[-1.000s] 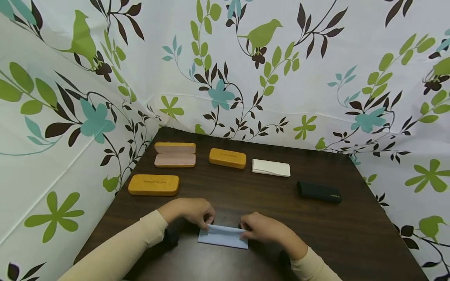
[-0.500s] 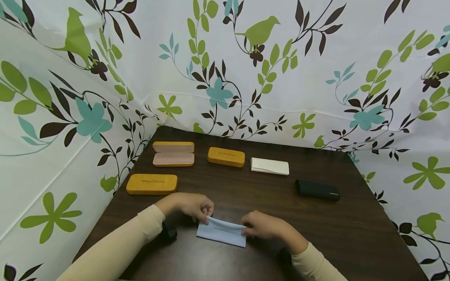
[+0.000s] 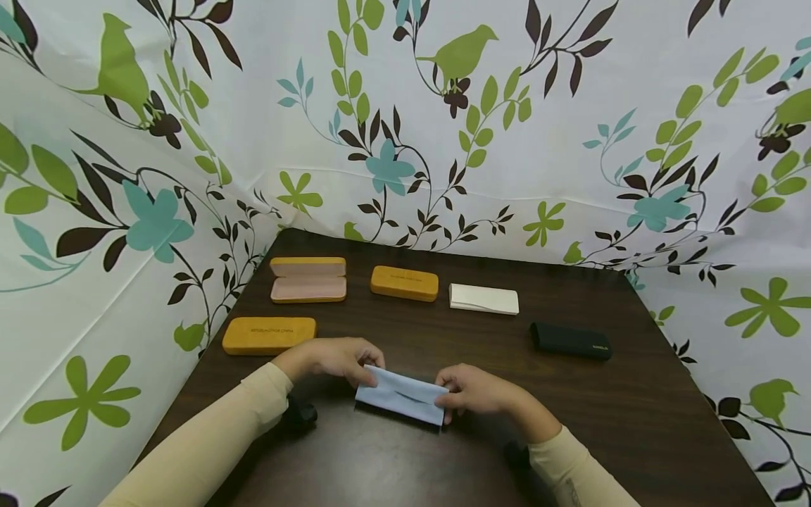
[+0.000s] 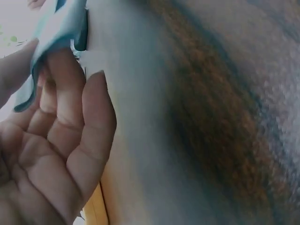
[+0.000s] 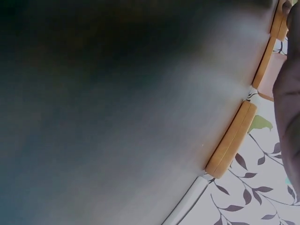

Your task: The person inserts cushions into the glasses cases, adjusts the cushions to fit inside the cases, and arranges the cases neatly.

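Between both hands is a folded light blue cloth, held level by its two ends with its near edge over a dark shadow on the table. My left hand pinches its left end, thumb on top. In the left wrist view the cloth passes between the thumb and the fingers of this hand, whose little finger sticks out free. At the cloth's right end my right hand pinches it between thumb and fingers. Only an edge of the right hand shows in the right wrist view; the cloth is hidden there.
On the dark wooden table lie a closed yellow case at left, an open yellow case behind it, another closed yellow case, a white case and a dark case. A patterned curtain hangs behind.
Both hands have moved away from the body and up, bringing the blue cloth with them. The cloth's near edge has come up off the table. The cases have stayed put.
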`<state>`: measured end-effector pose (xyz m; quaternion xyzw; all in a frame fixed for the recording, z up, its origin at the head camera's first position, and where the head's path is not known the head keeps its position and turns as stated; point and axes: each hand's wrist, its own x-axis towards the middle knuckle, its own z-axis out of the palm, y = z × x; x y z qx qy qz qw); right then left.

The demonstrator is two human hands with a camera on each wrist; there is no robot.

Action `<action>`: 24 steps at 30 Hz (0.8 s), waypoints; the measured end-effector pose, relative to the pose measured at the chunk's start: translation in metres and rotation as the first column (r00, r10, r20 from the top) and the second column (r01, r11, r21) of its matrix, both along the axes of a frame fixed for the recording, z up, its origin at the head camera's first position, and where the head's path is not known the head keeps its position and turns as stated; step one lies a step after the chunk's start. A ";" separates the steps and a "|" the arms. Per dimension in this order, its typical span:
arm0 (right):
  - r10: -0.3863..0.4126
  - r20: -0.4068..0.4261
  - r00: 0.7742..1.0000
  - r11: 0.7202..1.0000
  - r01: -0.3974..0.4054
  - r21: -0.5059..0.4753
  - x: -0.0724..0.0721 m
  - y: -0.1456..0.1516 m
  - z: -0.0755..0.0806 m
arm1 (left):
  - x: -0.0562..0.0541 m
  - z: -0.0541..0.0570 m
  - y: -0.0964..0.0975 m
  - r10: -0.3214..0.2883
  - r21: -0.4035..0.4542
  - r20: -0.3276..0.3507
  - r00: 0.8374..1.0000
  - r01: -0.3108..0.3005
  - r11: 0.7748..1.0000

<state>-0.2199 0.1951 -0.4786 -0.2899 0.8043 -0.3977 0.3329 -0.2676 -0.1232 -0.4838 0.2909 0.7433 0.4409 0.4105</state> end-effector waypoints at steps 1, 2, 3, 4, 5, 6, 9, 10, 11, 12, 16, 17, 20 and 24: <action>-0.012 -0.004 1.000 1.000 0.012 -0.005 -0.002 0.001 0.000 | -0.001 -0.001 0.000 0.013 0.009 0.000 1.000 -0.013 1.000; -0.023 -0.014 1.000 1.000 0.023 -0.008 -0.003 0.001 0.000 | -0.002 -0.002 -0.001 0.027 0.018 0.000 1.000 -0.027 0.999; -0.033 -0.022 0.999 0.999 0.033 -0.015 -0.005 0.002 -0.001 | -0.003 -0.003 -0.001 0.041 0.025 0.001 0.999 -0.041 0.999; -0.042 -0.027 0.999 0.999 0.041 -0.025 -0.007 0.002 -0.001 | -0.004 -0.003 -0.002 0.053 0.031 0.005 0.999 -0.053 0.998; -0.053 -0.031 0.998 0.998 0.052 -0.028 -0.008 0.002 -0.002 | -0.004 -0.004 -0.002 0.066 0.037 0.012 0.998 -0.066 0.997; -0.065 -0.027 0.997 0.997 0.064 -0.036 -0.010 0.002 -0.002 | -0.005 -0.005 -0.002 0.077 0.042 0.018 0.997 -0.078 0.996; -0.106 0.004 0.994 0.992 0.106 -0.064 -0.014 0.002 -0.002 | -0.007 -0.005 -0.003 0.098 0.048 0.038 0.994 -0.100 0.994; -0.121 0.016 0.993 0.990 0.122 -0.068 -0.015 0.002 -0.001 | -0.008 -0.005 -0.004 0.100 0.046 0.038 0.994 -0.102 0.994; -0.135 0.026 0.990 0.988 0.137 -0.069 -0.016 0.002 -0.001 | -0.008 -0.005 -0.004 0.103 0.044 0.038 0.994 -0.104 0.994; -0.143 0.033 0.989 0.987 0.145 -0.073 -0.017 0.001 -0.001 | -0.009 -0.004 -0.004 0.104 0.039 0.033 0.994 -0.105 0.994; -0.157 0.055 0.986 0.985 0.160 -0.070 -0.021 0.002 -0.001 | -0.011 -0.002 -0.005 0.108 0.024 0.010 0.994 -0.108 0.994; -0.156 0.054 0.986 0.985 0.159 -0.070 -0.022 0.002 -0.001 | -0.012 -0.002 -0.005 0.113 0.024 0.007 0.994 -0.113 0.993; -0.160 0.057 0.985 0.984 0.164 -0.068 -0.025 0.002 -0.002 | -0.014 -0.001 -0.005 0.146 0.029 0.013 0.989 -0.146 0.989; -0.167 0.042 0.985 0.983 0.169 -0.067 -0.028 0.002 -0.002 | -0.016 0.000 -0.005 0.205 0.044 0.044 0.978 -0.207 0.977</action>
